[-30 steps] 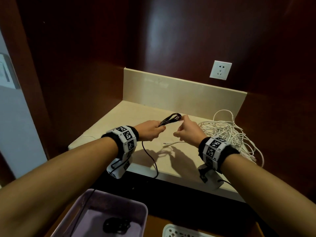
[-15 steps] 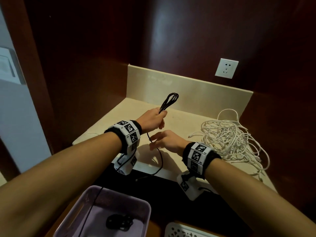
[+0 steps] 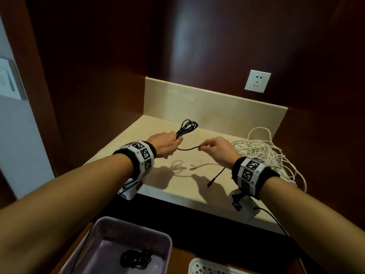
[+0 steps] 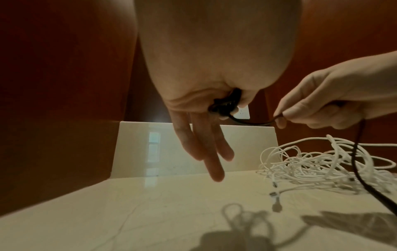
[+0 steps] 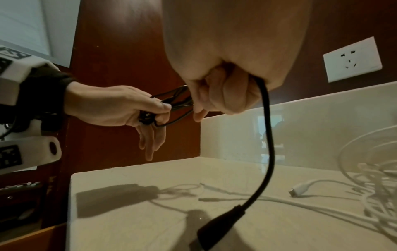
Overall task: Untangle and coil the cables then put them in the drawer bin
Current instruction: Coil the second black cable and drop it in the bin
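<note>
My left hand grips a bundle of black cable loops above the beige countertop; thumb and forefinger hold it while three fingers hang straight down. A short stretch of the black cable runs to my right hand, which pinches it. The cable's tail passes through that fist and its black plug dangles just over the counter. A tangled heap of white cables lies at the right of the counter. The purple drawer bin sits below, with a black coil inside.
A white wall socket is on the dark wood back wall, above the beige backsplash. A white perforated basket sits beside the bin. Loose white cable ends lie mid-counter under my hands. Wood panels close in left and right.
My right hand rose from low near the counter's front and now pinches the black cable to the right of my left hand. The hanging slack is gone; only the plug end dangles.
</note>
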`<state>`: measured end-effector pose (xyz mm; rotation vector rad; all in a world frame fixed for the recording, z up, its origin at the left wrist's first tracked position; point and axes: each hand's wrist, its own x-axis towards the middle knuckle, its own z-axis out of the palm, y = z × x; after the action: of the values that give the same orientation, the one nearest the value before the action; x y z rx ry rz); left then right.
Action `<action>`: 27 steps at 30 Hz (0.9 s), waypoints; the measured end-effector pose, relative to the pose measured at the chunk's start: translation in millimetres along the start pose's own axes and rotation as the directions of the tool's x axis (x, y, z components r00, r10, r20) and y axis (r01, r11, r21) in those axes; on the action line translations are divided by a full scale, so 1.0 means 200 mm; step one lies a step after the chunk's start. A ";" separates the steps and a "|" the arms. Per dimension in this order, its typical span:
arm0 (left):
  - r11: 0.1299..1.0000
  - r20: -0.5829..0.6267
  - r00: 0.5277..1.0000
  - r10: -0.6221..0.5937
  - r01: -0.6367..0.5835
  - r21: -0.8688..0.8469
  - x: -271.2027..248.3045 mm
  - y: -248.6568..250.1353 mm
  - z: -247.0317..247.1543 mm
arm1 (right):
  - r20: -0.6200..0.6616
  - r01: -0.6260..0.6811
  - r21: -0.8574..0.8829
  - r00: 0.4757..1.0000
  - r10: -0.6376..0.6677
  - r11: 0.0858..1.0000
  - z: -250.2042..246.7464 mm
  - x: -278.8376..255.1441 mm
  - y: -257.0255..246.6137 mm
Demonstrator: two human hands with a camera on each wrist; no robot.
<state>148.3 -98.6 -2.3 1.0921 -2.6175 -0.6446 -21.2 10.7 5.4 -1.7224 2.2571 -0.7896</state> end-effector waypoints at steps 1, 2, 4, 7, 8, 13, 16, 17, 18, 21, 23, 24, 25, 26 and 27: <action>1.000 0.026 1.000 0.004 -0.005 0.022 0.00 0.01 0.01 | -0.026 0.017 -0.022 1.000 -0.018 1.000 -0.01 0.00 0.00; 0.999 0.055 0.998 0.008 -0.010 0.035 0.00 0.02 0.02 | -0.061 0.036 -0.038 0.997 -0.038 0.999 -0.02 0.01 0.00; 0.999 0.124 0.992 0.002 -0.008 0.046 -0.01 0.05 0.02 | -0.140 0.072 -0.066 0.987 -0.080 0.995 -0.04 0.01 0.01; 0.999 0.224 0.975 -0.008 -0.001 0.042 0.00 0.05 0.04 | -0.217 0.143 -0.091 0.963 -0.159 0.986 -0.07 0.01 0.03; 0.999 0.252 0.968 0.001 -0.013 0.043 0.00 0.06 0.04 | -0.225 0.176 -0.062 0.957 -0.186 0.982 -0.07 0.01 0.03; 0.996 0.321 0.943 0.084 -0.073 -0.046 -0.01 0.10 0.06 | -0.184 0.248 0.173 0.959 -0.216 0.953 -0.06 0.01 0.02; 0.980 0.312 0.941 0.129 -0.074 -0.183 -0.02 0.08 0.07 | -0.154 0.199 0.290 0.975 -0.160 0.936 -0.05 0.02 0.01; 0.972 0.297 0.945 0.136 -0.070 -0.223 -0.02 0.07 0.08 | -0.149 0.182 0.323 0.979 -0.140 0.929 -0.04 0.03 0.01; 0.964 0.272 0.952 0.139 -0.068 -0.255 -0.02 0.06 0.08 | -0.147 0.161 0.355 0.982 -0.115 0.921 -0.04 0.03 0.01; 0.953 0.201 0.971 0.131 -0.067 -0.295 -0.01 0.06 0.07 | -0.149 0.119 0.415 0.987 -0.062 0.902 -0.03 0.04 0.01; 0.948 0.178 0.975 0.132 -0.072 -0.309 -0.01 0.05 0.07 | -0.148 0.111 0.421 0.988 -0.053 0.900 -0.02 0.04 0.00; 0.944 0.171 0.977 0.130 -0.070 -0.323 -0.01 0.05 0.07 | -0.150 0.113 0.416 0.987 -0.054 0.902 -0.02 0.05 -0.01; 0.940 0.162 0.979 0.128 -0.067 -0.335 -0.01 0.05 0.07 | -0.157 0.120 0.411 0.986 -0.059 0.904 -0.01 0.05 -0.01; 0.939 0.153 0.980 0.125 -0.067 -0.338 -0.01 0.05 0.07 | -0.168 0.130 0.408 0.984 -0.066 0.904 -0.01 0.06 -0.01; 0.942 0.144 0.982 0.123 -0.069 -0.330 -0.01 0.06 0.06 | -0.183 0.144 0.405 0.980 -0.075 0.903 -0.01 0.06 -0.02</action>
<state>138.8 -86.1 -7.7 0.8374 -2.5504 -1.1359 -23.3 -0.5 10.7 -1.6337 1.9036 -1.3701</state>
